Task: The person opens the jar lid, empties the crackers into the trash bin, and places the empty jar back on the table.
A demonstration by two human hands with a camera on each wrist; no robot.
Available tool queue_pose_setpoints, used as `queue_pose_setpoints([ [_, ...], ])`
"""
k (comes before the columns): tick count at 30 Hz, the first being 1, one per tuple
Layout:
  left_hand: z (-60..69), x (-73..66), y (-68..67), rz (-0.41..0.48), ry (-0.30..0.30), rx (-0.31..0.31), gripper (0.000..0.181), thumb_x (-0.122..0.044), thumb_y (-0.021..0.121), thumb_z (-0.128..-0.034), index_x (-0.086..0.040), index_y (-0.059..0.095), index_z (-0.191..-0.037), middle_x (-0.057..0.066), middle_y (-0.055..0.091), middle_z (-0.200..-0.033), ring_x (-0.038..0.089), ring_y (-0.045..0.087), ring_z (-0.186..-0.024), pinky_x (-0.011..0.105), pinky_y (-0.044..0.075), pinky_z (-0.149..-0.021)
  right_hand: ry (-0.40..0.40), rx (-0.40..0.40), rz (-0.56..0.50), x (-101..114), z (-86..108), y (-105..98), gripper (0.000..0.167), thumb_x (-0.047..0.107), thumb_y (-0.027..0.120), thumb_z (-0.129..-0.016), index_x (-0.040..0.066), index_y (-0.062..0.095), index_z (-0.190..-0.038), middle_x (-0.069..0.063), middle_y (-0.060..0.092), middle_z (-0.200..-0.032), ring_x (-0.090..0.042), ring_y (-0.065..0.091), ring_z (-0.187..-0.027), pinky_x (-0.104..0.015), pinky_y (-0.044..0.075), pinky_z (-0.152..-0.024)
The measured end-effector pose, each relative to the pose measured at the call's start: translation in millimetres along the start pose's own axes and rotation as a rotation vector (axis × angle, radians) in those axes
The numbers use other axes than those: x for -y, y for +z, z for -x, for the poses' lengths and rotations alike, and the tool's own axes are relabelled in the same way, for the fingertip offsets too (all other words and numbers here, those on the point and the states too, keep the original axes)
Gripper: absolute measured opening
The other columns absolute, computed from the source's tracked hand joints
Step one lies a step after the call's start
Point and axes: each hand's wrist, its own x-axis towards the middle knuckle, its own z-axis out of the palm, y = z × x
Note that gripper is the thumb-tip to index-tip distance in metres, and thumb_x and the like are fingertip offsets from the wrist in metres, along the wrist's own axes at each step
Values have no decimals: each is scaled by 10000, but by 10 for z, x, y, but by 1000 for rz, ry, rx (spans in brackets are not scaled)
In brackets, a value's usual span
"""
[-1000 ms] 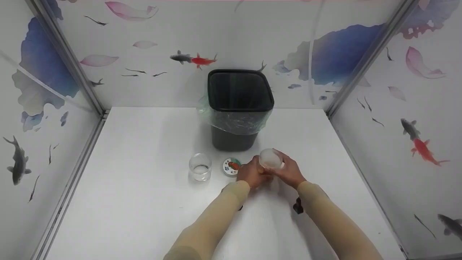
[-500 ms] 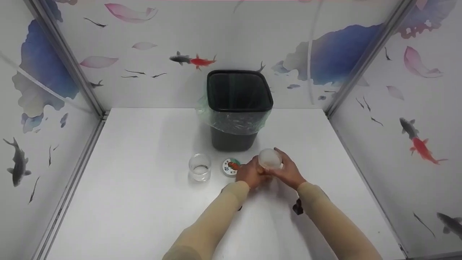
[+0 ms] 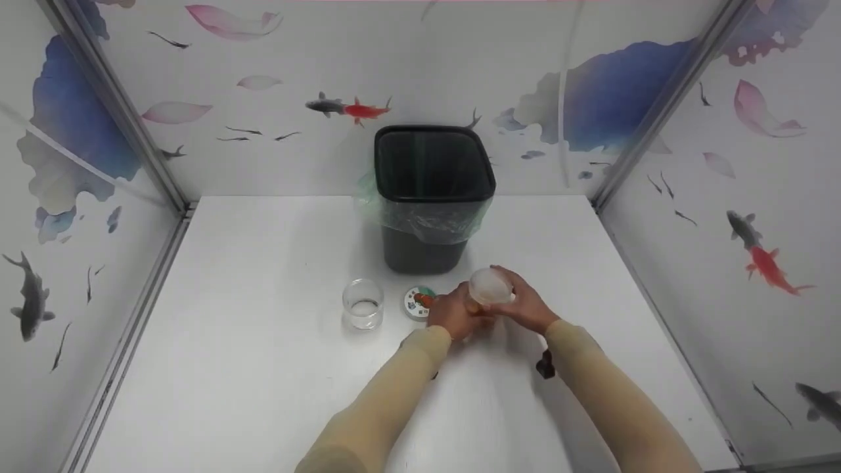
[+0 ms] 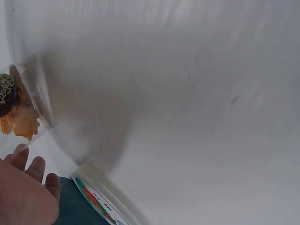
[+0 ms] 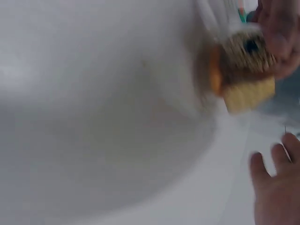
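My left hand (image 3: 453,315) grips the lower side of a clear plastic jar (image 4: 42,96) above the table. Round the jar's frosted round top (image 3: 489,286) curl the thumb and fingers of my right hand (image 3: 527,305); whether that top is a separate lid cannot be told. Inside sit orange crackers (image 4: 23,124), a brown piece topped with pale bits (image 4: 6,91) and a yellow wafer-like piece (image 5: 251,95). The right wrist view is blurred; there, other right-hand fingers (image 5: 279,157) stand apart from the jar.
Left of the hands lies a round printed lid or tin (image 3: 419,303). Farther left stands a clear open glass or jar (image 3: 363,305). Behind them is a black bin (image 3: 426,253) with a see-through liner. Patterned walls enclose the white table (image 3: 250,328).
Both hands keep their hold on the jar almost in place. The frosted top has shifted very slightly; the view has also moved a little.
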Motion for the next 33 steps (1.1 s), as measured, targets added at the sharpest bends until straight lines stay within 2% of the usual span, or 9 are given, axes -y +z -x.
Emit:
queue_pose_setpoints([
  [5, 12, -8, -10, -14, 16, 19, 791, -546, 808, -777, -193, 496, -1412, -47, 646, -1280, 184, 611, -1121, 407, 461, -997, -8, 149, -8, 41, -47, -150, 904, 324, 857, -785, 188, 375, -1538, -99, 477, -1468, -363, 432, -1324, -613, 291, -1082],
  [9, 20, 1, 0, -19, 20, 21, 813, -540, 808, -781, -189, 476, -1434, -31, 642, -1294, 177, 611, -1129, 404, 468, -992, -9, 171, -27, 75, -27, -157, 912, 273, 851, -799, 140, 349, -1548, -158, 451, -1485, -405, 409, -1336, -634, 285, -1081],
  [12, 19, 9, 9, -16, 25, 16, 830, -529, 818, -774, -185, 469, -1444, -24, 642, -1294, 178, 613, -1129, 403, 471, -988, -7, 137, -17, 77, -4, -138, 915, 265, 856, -791, 136, 354, -1545, -152, 456, -1481, -389, 416, -1334, -631, 297, -1076],
  [18, -2, 12, -6, -16, 19, 8, 804, -519, 828, -767, -179, 492, -1414, -24, 650, -1278, 194, 613, -1119, 408, 465, -992, 7, 25, 23, 71, 66, -54, 925, 385, 868, -762, 172, 384, -1521, -57, 461, -1477, -280, 424, -1337, -574, 314, -1092],
  [24, -5, 20, 11, -47, 29, -3, 812, -542, 815, -769, -158, 492, -1407, -8, 665, -1245, 202, 628, -1085, 413, 483, -969, 51, -108, -31, 92, 144, 133, 1066, 456, 896, -704, 159, 315, -1547, -91, 431, -1482, -317, 438, -1301, -574, 374, -1039],
  [28, -11, 30, 24, -96, 49, -20, 778, -545, 772, -815, -147, 484, -1419, 19, 678, -1229, 216, 643, -1080, 412, 484, -969, 42, -192, -83, 75, 119, 254, 1074, 459, 902, -696, 126, 326, -1539, -119, 451, -1461, -322, 459, -1268, -550, 374, -1038],
  [31, -11, 32, 30, -102, 47, -31, 759, -547, 765, -821, -159, 492, -1414, 16, 684, -1221, 222, 645, -1080, 409, 479, -976, 28, -213, -116, 35, 87, 279, 1037, 428, 906, -704, 124, 354, -1527, -105, 459, -1461, -303, 457, -1269, -534, 361, -1049],
  [33, -8, 34, 29, -99, 39, -32, 772, -558, 774, -806, -170, 495, -1412, 2, 681, -1227, 220, 637, -1088, 404, 469, -989, 21, -188, -132, 5, 62, 255, 1017, 396, 907, -714, 139, 358, -1531, -97, 444, -1479, -302, 449, -1279, -544, 351, -1052],
])
